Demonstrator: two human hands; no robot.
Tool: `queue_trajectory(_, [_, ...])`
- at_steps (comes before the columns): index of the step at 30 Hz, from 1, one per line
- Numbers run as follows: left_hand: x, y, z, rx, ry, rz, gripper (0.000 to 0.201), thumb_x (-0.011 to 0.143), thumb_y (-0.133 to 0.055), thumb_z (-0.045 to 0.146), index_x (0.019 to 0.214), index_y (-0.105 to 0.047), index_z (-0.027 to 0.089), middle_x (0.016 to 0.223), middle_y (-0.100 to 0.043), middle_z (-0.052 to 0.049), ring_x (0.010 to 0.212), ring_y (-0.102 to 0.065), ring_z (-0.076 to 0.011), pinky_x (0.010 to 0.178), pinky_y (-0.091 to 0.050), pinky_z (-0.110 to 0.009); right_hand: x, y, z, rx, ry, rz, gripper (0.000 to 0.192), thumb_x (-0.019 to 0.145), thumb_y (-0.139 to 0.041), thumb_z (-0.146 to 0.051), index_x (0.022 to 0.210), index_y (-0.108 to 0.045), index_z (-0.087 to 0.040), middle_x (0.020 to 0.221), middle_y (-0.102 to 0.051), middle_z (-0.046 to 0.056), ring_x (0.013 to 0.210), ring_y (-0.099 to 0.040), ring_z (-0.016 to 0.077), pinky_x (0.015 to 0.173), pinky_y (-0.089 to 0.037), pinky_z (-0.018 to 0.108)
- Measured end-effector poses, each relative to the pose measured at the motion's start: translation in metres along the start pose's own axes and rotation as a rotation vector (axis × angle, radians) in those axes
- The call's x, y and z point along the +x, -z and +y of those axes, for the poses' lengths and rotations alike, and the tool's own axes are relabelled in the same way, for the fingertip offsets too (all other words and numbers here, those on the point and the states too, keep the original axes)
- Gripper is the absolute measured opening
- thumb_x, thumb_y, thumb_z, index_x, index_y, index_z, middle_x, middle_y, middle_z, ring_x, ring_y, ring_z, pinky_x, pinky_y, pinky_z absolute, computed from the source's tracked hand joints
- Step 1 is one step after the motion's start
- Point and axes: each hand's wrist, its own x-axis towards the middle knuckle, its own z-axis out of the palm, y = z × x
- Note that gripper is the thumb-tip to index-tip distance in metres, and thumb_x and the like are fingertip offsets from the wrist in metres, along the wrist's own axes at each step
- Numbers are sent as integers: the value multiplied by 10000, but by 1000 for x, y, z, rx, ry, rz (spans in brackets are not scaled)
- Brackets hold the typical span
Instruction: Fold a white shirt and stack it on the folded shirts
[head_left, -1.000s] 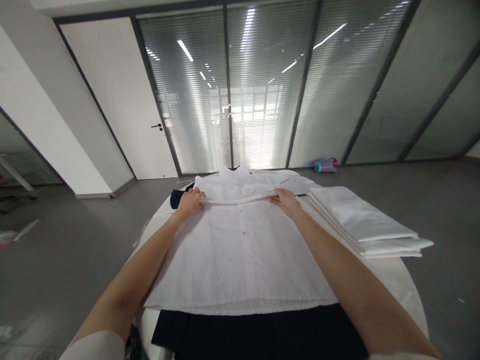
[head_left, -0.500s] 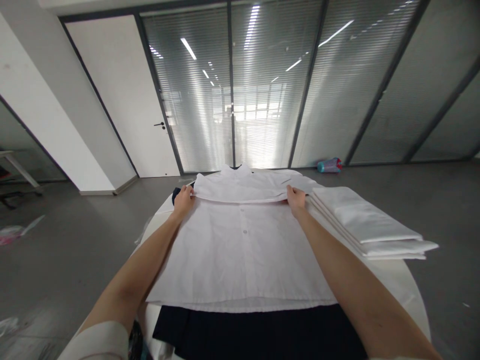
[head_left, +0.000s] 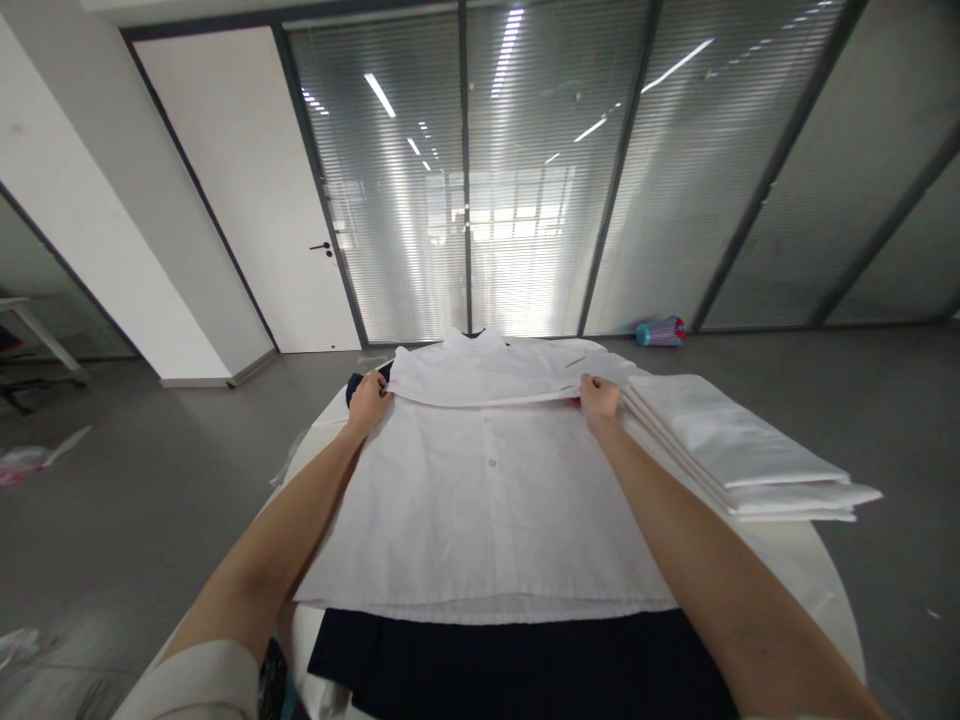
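A white button-up shirt [head_left: 480, 500] lies front up on a white table, its collar at the far side and its hem towards me. My left hand [head_left: 369, 402] pinches the shirt at its left side, below the shoulder. On the opposite side my right hand [head_left: 600, 400] grips the shirt at about the same height. Between the two hands the cloth is drawn into a straight crosswise fold. Under the hem, dark navy cloth [head_left: 517, 670] spreads along the near side. My fingertips are partly hidden by the cloth.
Folded white cloths [head_left: 742, 440] are stacked at the right, one corner overhanging the edge of the round white table [head_left: 817, 590]. A blue and red package [head_left: 660, 331] lies on the floor by the glass partition. Plastic wrapping [head_left: 34, 462] is on the floor at left.
My right hand has shifted very slightly right along the fold, its grip kept. My left hand holds its place on the shirt, and the shirt lies nearly the same.
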Motion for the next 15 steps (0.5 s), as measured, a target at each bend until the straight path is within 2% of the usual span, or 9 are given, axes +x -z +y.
queue_trajectory(4, [-1,3,3,87,40,-113,149,856,-555,257,1003,-531,239,906,-686,-44,915,-656,-243,721,-442,-289,-3,0,-3,-86,21,9,341,827,-484,-276,498,-405,-233,441,-348,-44,513,-424,144,494,-320,244])
queue_trajectory(8, [-2,4,4,140,37,-139,133,848,-538,212,975,-561,243,988,-707,-65,984,-660,-265,746,-456,-303,-7,2,-9,-191,64,-22,340,850,-447,-271,514,-429,-228,447,-393,-38,535,-454,155,524,-339,245])
queue_trajectory(11, [-2,3,4,152,19,-159,133,848,-544,224,977,-569,245,984,-712,-68,974,-667,-267,747,-464,-308,-13,3,-14,-291,131,-95,333,880,-437,-284,564,-511,-207,520,-525,-2,609,-532,177,598,-388,249])
queue_trajectory(15, [-3,1,4,163,1,-176,145,850,-545,233,994,-568,243,978,-714,-74,960,-676,-276,745,-472,-319,-26,-1,-22,-446,259,-258,272,901,-500,-283,685,-630,-182,766,-678,70,774,-612,194,750,-418,259])
